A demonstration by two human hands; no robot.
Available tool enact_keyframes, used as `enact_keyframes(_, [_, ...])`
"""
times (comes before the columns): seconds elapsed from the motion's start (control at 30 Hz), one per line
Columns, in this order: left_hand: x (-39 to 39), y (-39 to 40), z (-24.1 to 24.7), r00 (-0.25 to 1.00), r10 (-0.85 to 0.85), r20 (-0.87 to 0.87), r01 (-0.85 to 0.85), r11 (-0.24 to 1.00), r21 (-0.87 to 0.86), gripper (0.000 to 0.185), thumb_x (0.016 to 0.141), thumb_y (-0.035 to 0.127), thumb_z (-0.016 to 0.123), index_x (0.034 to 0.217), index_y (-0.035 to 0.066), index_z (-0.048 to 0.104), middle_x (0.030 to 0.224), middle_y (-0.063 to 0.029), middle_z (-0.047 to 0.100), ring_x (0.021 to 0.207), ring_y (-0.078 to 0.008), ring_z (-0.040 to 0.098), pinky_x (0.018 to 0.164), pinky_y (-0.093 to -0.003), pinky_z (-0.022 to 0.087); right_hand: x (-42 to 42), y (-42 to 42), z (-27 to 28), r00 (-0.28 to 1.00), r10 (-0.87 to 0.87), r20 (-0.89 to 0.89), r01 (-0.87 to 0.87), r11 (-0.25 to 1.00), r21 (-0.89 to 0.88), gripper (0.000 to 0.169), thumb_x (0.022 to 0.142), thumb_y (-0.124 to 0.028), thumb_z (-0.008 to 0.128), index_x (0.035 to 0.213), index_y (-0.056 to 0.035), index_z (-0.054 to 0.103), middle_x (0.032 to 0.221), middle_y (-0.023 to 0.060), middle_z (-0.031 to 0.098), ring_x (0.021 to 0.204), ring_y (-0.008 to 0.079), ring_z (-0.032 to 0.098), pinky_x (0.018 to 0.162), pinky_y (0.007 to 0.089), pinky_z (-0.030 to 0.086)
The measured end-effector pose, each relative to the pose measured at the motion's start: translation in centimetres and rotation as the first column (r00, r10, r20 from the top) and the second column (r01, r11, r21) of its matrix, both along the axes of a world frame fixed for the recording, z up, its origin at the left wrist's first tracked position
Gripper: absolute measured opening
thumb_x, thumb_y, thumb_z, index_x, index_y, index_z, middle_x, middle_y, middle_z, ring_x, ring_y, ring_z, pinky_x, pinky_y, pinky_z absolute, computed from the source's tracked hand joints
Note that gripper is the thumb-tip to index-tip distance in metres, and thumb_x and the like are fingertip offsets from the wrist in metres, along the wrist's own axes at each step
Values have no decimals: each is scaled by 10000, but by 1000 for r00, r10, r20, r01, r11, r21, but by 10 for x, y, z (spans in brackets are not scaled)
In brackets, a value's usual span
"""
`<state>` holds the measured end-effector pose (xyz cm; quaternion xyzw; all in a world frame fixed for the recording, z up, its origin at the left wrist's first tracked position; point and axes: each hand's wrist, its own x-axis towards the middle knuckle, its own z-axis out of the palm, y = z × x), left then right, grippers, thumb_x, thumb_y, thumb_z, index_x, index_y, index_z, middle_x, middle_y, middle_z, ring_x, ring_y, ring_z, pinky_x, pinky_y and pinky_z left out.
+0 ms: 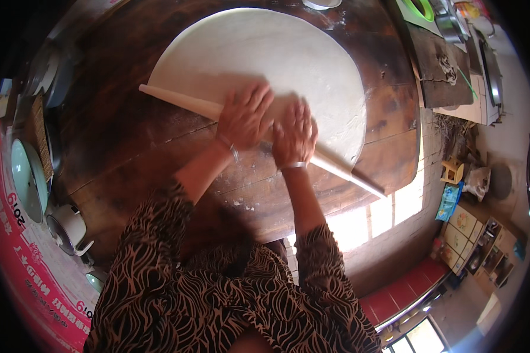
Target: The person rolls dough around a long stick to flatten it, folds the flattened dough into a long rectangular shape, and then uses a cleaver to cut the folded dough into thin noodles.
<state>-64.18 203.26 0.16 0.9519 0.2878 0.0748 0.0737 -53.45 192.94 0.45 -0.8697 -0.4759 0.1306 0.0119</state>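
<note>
A long, tapered wooden rolling pin [181, 101] lies at a slant across the near side of a large, thin sheet of dough [265, 48]. My left hand [246, 115] presses down over the pin's middle, fingers stretched forward. Just to its right, my right hand [295, 134] bears on the pin too, fingers pointing away from me. Both pin ends stick out past the dough. My hands hide the pin's centre, and I cannot tell whether dough is wrapped around it. Beneath everything is a dark wooden table [115, 114], with flour specks near me.
At the far edge sits a white bowl [321, 3]. A pale green basin [26, 181] and a white lidded pot [68, 229] stand on the left, beside a red printed sheet [0, 176]. Beyond the table's right edge are a side worktop [446, 90] and a small wooden stool [452, 170].
</note>
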Motion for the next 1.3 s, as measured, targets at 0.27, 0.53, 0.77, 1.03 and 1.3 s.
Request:
enact_keyframes(0.27, [-33, -31, 11, 998, -37, -49, 30, 990, -136, 549, 871, 373, 483, 1334, 81, 438, 1444, -76, 332, 1304, -255, 321, 1023, -503, 248, -34, -35, -4, 993, 33, -110, -28, 998, 47, 733, 921, -588, 236, 1457, -90, 179, 1532, 80, 141, 1411, 228, 138, 1139, 428, 124])
enact_keyframes(0.53, [-15, -22, 23, 999, 38, -23, -41, 989, -140, 694, 819, 369, 579, 1404, 98, 322, 1489, -74, 253, 1365, -263, 241, 1035, -541, 207, -45, -71, -10, 984, 127, -128, -85, 952, 294, 851, 765, -360, 663, 1434, -68, 226, 1501, 115, 242, 1396, 284, 205, 1100, 535, 152])
enact_keyframes(0.77, [-9, 99, 20, 995, -102, -15, 102, 994, -38, 787, 747, 291, 696, 1401, 95, 305, 1414, -97, 374, 1302, -277, 340, 1023, -442, 270, 83, 32, 4, 979, 201, 41, -205, 941, 271, 701, 783, -395, 661, 1337, -77, 372, 1415, 130, 355, 1326, 307, 307, 1024, 525, 286])
enact_keyframes(1.03, [-40, 91, 8, 986, -92, 136, 81, 993, 84, 411, 604, 208, 772, 908, 52, 544, 898, -100, 497, 851, -303, 506, 728, -436, 413, 82, -2, -29, 971, 143, 192, -219, 853, 473, 464, 689, -269, 733, 1098, -145, 553, 1036, 66, 512, 941, 302, 477, 824, 467, 403])
enact_keyframes(1.3, [-161, -46, 13, 991, 9, 133, -6, 1000, -23, 388, 597, 138, 699, 948, 58, 555, 849, -112, 478, 786, -318, 485, 701, -435, 400, -11, -124, -13, 941, 335, 39, -318, 842, 435, 303, 770, -120, 625, 1063, -62, 571, 943, 117, 503, 827, 295, 486, 707, 437, 417])
